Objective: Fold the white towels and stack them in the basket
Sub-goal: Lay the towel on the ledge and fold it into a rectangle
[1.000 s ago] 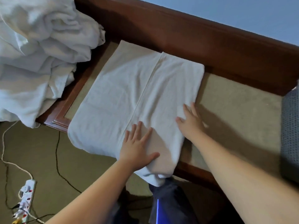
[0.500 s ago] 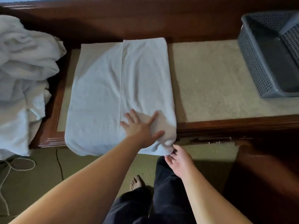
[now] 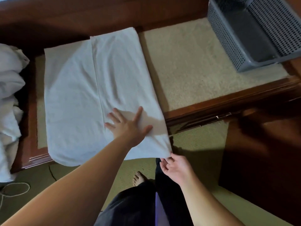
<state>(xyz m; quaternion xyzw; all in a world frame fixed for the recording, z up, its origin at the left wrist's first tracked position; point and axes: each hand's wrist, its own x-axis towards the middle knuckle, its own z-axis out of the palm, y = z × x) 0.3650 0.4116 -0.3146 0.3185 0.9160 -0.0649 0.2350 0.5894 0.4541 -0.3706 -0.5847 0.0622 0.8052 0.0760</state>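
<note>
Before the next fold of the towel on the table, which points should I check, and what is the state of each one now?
1. Left hand presses flat on the towel, holding it in place: ok.
2. Right hand has the near right corner pinched: fingertips are at the corner, but whether they grip it I cannot tell.
3. Lengthwise fold lies flat, seam straight: ok.
4. Near end rests on the table: not ok, it hangs over the edge.
5. Basket is within view and looks empty: ok.
6. Pile of unfolded towels stays apart from the working towel: ok.
</note>
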